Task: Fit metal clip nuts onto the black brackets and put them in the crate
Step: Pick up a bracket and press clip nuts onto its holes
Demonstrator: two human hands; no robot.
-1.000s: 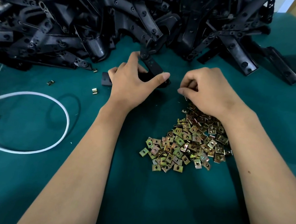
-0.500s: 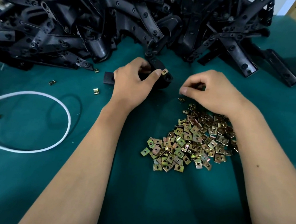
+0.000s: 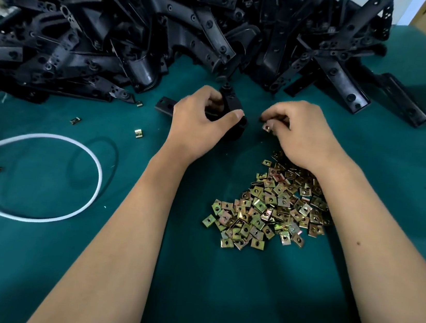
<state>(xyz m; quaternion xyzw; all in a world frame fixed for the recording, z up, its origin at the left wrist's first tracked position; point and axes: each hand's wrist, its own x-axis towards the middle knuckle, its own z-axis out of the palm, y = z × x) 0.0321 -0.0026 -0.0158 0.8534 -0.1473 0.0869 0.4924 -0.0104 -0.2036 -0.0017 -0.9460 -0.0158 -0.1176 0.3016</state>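
Green matting lies under both hands: the left hand [image 3: 200, 124] grips a black bracket [image 3: 231, 106], the right hand [image 3: 302, 132] pinches a clip nut [image 3: 267, 127] at its fingertips, which could slip free if pushed on crooked.

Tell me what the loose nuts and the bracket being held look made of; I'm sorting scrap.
The nuts look like folded sheet metal with a yellowish, iridescent plated sheen. The bracket in the left hand looks like matte black moulded plastic, though painted metal can't be ruled out.
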